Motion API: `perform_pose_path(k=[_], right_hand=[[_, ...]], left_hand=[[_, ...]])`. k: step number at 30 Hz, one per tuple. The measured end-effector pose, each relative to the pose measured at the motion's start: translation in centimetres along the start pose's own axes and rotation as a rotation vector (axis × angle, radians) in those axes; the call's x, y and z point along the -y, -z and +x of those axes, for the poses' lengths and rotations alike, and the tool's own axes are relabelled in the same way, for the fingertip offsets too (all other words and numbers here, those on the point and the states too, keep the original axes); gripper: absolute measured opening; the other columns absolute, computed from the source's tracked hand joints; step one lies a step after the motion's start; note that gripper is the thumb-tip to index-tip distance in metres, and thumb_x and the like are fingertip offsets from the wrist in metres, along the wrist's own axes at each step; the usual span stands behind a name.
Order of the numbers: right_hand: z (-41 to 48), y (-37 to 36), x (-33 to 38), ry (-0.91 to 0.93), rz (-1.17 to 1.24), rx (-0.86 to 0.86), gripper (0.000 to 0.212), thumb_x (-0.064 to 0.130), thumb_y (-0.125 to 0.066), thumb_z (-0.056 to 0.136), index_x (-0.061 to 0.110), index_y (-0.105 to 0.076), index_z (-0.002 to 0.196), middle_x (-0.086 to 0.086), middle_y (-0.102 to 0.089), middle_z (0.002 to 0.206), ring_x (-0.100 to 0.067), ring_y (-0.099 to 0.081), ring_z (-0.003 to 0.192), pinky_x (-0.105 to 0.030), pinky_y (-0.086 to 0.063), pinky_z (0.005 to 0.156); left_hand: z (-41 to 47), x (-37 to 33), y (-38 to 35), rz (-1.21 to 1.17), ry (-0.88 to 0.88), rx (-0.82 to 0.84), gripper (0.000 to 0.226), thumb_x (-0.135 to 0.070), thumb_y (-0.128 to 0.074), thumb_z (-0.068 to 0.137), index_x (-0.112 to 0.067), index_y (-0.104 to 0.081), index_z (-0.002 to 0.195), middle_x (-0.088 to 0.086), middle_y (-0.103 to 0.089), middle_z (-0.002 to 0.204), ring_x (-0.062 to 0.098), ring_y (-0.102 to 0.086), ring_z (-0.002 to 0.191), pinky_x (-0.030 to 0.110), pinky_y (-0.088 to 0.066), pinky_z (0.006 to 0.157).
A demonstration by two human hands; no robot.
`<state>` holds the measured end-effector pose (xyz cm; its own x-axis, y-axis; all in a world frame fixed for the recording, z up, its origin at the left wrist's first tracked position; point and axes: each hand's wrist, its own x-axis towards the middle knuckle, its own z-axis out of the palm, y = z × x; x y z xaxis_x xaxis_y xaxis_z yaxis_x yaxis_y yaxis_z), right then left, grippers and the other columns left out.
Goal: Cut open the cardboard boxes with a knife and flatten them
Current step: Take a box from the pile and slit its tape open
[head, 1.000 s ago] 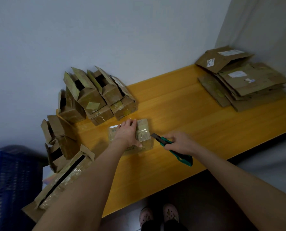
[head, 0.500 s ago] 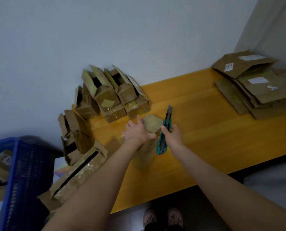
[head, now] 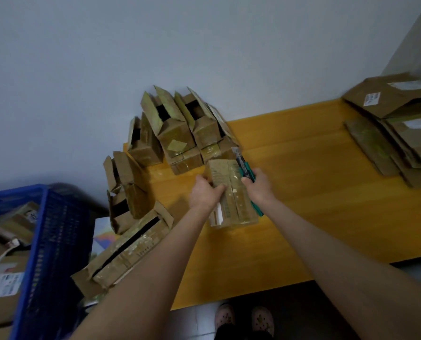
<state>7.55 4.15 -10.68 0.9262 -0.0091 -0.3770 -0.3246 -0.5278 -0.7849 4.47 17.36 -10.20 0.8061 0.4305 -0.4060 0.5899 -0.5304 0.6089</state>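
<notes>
Roughly midway, unflattened brown cardboard boxes [head: 177,136] crowded the left end of the yellow wooden table [head: 302,204], the left hand [head: 203,196] gripped a taped brown box [head: 225,171] just before them, the right hand [head: 259,186] clasped a teal utility knife [head: 244,168] against it, and flattened cardboard [head: 398,133] sat stacked at the right end.

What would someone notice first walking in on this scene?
Both hands work at the middle of the yellow table: the left hand grips a taped box, and the right hand holds a teal utility knife alongside its right edge. A heap of opened boxes sits against the wall behind, flattened cardboard lies stacked at far right, and a blue crate stands at left.
</notes>
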Motion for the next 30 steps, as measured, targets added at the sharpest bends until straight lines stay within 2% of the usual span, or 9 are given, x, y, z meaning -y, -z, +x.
perform_pose_path(k=[6,9,11,17,19,21,25,27,30], right_hand=[[0.4,-0.4,-0.3,0.001,-0.086,0.043,0.032,0.024,-0.050,0.099,0.010,-0.050,0.128,-0.010,-0.060,0.117,-0.027,-0.057,0.104,-0.037,-0.047,0.084],[0.3,-0.3,-0.8,-0.032,-0.117,0.062,0.032,0.024,-0.049,0.100,0.008,-0.050,0.128,-0.012,-0.059,0.116,-0.027,-0.057,0.102,-0.036,-0.046,0.081],[0.3,0.0,-1.2,-0.046,-0.070,0.050,0.032,0.022,-0.049,0.100,0.006,-0.049,0.128,-0.013,-0.058,0.117,-0.022,-0.053,0.096,-0.033,-0.043,0.077],[-0.3,-0.7,-1.8,-0.028,-0.102,0.041,0.031,0.024,-0.050,0.100,0.012,-0.048,0.128,-0.009,-0.060,0.115,-0.021,-0.054,0.092,-0.032,-0.045,0.074],[-0.4,-0.7,-2.0,-0.043,-0.148,0.025,0.031,0.027,-0.050,0.099,0.016,-0.048,0.128,-0.007,-0.061,0.114,-0.023,-0.057,0.093,-0.033,-0.046,0.074],[-0.4,-0.3,-2.3,-0.060,-0.103,0.024,0.029,0.026,-0.051,0.099,0.016,-0.048,0.126,-0.006,-0.061,0.114,-0.024,-0.059,0.096,-0.036,-0.049,0.077],[-0.6,0.5,-2.9,-0.069,-0.025,0.028,0.029,0.025,-0.051,0.099,0.016,-0.048,0.126,-0.003,-0.059,0.110,-0.021,-0.056,0.094,-0.039,-0.051,0.082],[-0.8,0.8,-3.1,-0.064,-0.026,0.021,0.030,0.026,-0.052,0.099,0.018,-0.047,0.127,-0.002,-0.058,0.109,-0.021,-0.057,0.095,-0.041,-0.051,0.085],[-1.1,1.3,-2.6,0.001,-0.012,0.014,0.031,0.025,-0.052,0.099,0.018,-0.046,0.129,0.001,-0.056,0.111,-0.018,-0.056,0.094,-0.038,-0.051,0.081]], left_hand=[[1.3,1.4,-1.5,-0.142,0.077,0.150,0.065,-0.045,-0.066,0.086,-0.018,-0.040,0.139,0.008,-0.056,0.133,0.028,-0.051,0.124,0.047,-0.048,0.098],[0.4,1.7,-2.0,-0.420,0.210,0.242,0.065,-0.034,-0.066,0.090,-0.020,-0.031,0.143,0.006,-0.060,0.122,0.020,-0.063,0.096,0.037,-0.054,0.067],[0.0,2.1,-2.1,-0.579,0.287,0.286,0.060,-0.031,-0.066,0.091,-0.026,-0.031,0.140,0.001,-0.062,0.102,0.014,-0.062,0.077,0.029,-0.047,0.053],[-0.2,3.1,-2.4,-0.670,0.388,0.374,0.062,-0.055,-0.061,0.087,-0.016,-0.052,0.134,0.002,-0.066,0.105,0.014,-0.062,0.085,0.029,-0.046,0.059],[-0.1,3.7,-2.7,-0.658,0.364,0.380,0.086,-0.074,-0.066,0.070,-0.022,-0.050,0.136,0.004,-0.062,0.124,0.018,-0.061,0.104,0.034,-0.052,0.078],[0.1,4.6,-3.0,-0.651,0.356,0.387,0.113,-0.087,-0.070,0.044,-0.028,-0.046,0.138,0.003,-0.053,0.138,0.025,-0.050,0.124,0.050,-0.043,0.102],[-1.0,4.5,-2.9,-0.736,0.346,0.403,0.077,-0.067,-0.068,0.073,-0.027,-0.041,0.132,0.006,-0.053,0.129,0.026,-0.051,0.115,0.051,-0.046,0.099],[-1.0,4.3,-2.7,-0.703,0.321,0.400,0.077,-0.059,-0.068,0.079,-0.023,-0.035,0.139,0.007,-0.056,0.118,0.026,-0.053,0.110,0.053,-0.042,0.102],[-1.2,3.4,-1.1,-0.697,0.293,0.460,0.087,-0.049,-0.066,0.085,-0.026,-0.016,0.153,0.011,-0.050,0.136,0.031,-0.051,0.118,0.051,-0.044,0.097]])
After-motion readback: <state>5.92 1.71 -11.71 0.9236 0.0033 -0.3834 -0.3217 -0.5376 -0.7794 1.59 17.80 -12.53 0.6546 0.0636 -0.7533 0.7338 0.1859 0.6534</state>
